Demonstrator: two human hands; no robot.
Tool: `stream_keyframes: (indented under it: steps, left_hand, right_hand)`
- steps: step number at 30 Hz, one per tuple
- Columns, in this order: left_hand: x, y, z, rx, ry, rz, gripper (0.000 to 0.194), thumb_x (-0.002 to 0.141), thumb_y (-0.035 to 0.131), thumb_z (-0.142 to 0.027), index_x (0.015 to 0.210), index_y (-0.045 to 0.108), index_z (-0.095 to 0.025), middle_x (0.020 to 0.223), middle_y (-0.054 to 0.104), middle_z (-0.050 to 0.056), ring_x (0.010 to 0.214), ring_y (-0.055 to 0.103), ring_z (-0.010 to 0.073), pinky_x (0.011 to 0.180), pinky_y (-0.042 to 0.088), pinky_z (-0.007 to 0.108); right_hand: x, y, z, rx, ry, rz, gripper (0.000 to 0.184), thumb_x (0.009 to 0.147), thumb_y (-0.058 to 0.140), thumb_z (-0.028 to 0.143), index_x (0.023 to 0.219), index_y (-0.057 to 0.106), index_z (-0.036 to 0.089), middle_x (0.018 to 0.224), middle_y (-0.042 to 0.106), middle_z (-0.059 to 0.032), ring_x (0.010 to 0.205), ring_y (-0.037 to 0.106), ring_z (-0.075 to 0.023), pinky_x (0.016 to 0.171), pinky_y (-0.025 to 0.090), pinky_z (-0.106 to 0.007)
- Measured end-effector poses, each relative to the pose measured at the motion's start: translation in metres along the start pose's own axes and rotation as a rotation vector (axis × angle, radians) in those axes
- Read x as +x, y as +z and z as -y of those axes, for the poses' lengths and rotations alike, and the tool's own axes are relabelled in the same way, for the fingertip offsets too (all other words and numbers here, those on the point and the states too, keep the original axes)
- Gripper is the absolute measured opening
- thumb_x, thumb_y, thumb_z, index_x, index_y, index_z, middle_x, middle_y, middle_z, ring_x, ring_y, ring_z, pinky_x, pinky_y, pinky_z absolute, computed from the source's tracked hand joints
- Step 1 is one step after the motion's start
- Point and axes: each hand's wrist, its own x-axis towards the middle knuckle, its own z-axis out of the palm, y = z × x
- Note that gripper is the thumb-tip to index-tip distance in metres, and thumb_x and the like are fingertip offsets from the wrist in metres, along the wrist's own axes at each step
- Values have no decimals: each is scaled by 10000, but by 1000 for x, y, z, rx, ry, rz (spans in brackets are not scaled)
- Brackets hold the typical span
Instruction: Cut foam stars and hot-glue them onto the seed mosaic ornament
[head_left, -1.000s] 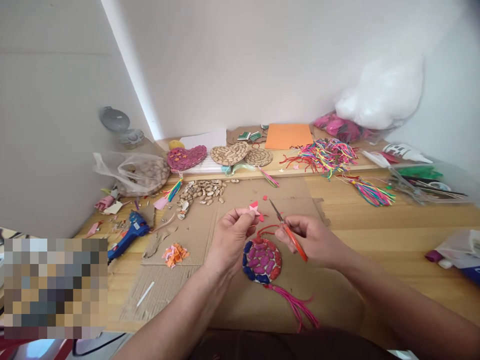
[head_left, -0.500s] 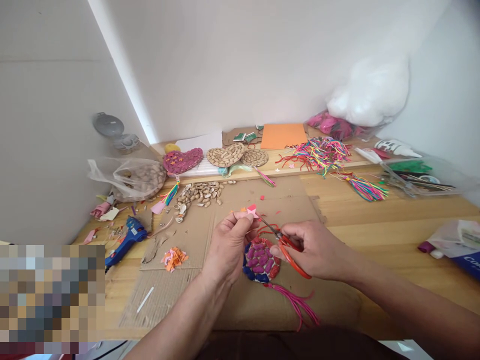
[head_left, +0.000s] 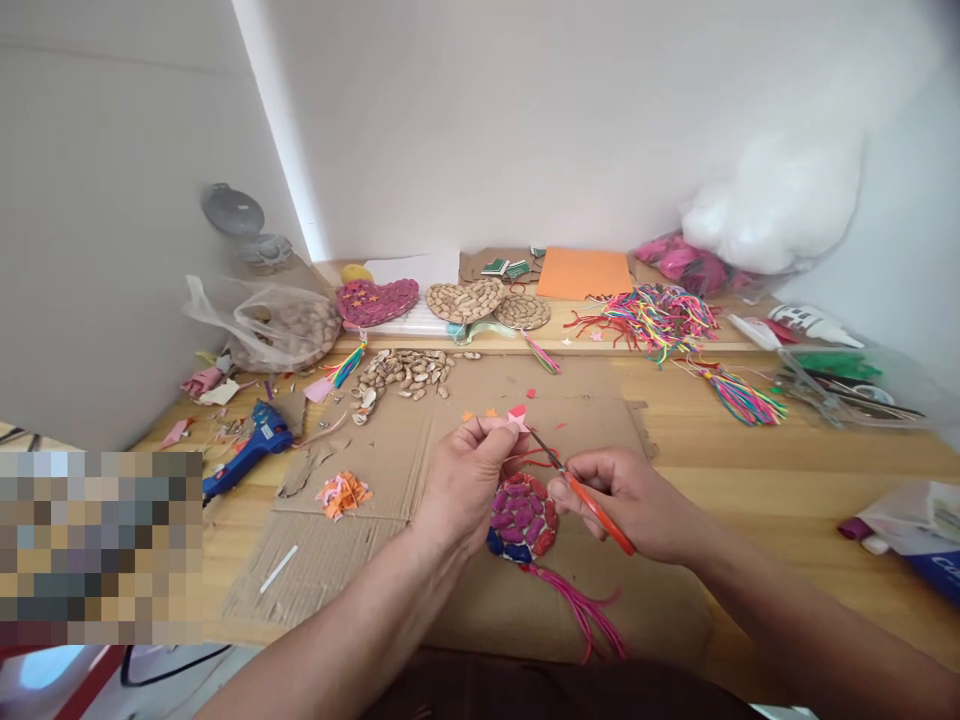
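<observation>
Between thumb and fingers, my left hand (head_left: 476,465) pinches a small pink paper star (head_left: 516,418) with a red patch at its top. My right hand (head_left: 619,495) is closed around the handles of orange-handled scissors (head_left: 600,512), whose blades point up and left to the star's edge. Under the hands lies a round, painted peanut-shell piece (head_left: 523,518) in purple, red and blue, partly hidden by my left hand. A pink tassel (head_left: 581,605) trails from its lower edge onto the cardboard (head_left: 450,600).
Left on the cardboard is a heap of orange and pink paper scraps (head_left: 343,495), with a blue glue gun (head_left: 251,455) beyond. Peanut shells (head_left: 405,372) lie farther back. Peanut-shell hearts (head_left: 379,302), orange paper (head_left: 585,273) and coloured strings (head_left: 652,315) line the rear.
The scissors have turned in my right hand, and their handles now look closer together. The view has shifted slightly. My left hand still holds the star.
</observation>
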Motion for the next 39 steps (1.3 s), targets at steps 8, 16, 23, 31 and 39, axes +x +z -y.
stream_keyframes:
  steps: [8, 16, 23, 31, 39]
  left_hand:
    - [0, 3, 1, -14, -19, -12, 227, 610, 801, -295, 684, 631, -164, 671, 643, -9, 573, 560, 88, 560, 407, 223]
    - [5, 1, 6, -16, -2, -15, 227, 611, 801, -303, 672, 641, -155, 666, 644, -5, 601, 573, 94, 563, 408, 217]
    - [7, 0, 9, -21, -4, -17, 241, 622, 809, -312, 682, 639, -152, 686, 658, 9, 632, 595, 103, 579, 419, 215]
    - [8, 0, 10, -7, -2, -30, 212, 629, 793, -305, 658, 648, -153, 668, 663, 19, 589, 570, 98, 555, 403, 218]
    - [11, -1, 13, -15, -7, -33, 231, 609, 805, -318, 665, 652, -154, 661, 666, 23, 574, 568, 103, 541, 401, 223]
  right_hand:
    - [-2, 1, 6, -14, 86, -29, 403, 836, 660, 555, 736, 611, 168, 496, 480, 53, 449, 370, -79, 460, 251, -233]
    - [-1, 1, 6, -13, 103, -31, 382, 832, 676, 526, 720, 609, 167, 482, 473, 56, 432, 357, -70, 451, 247, -226]
    - [0, 0, 1, -5, 122, -26, 375, 837, 674, 518, 726, 615, 165, 490, 491, 54, 437, 351, -70, 452, 251, -225]
    - [1, 1, 2, 5, 101, -25, 387, 836, 668, 530, 713, 615, 166, 484, 481, 53, 438, 344, -74, 464, 268, -235]
    - [2, 2, 2, -15, 109, -38, 392, 831, 677, 533, 710, 617, 165, 485, 474, 55, 442, 348, -75, 463, 255, -237]
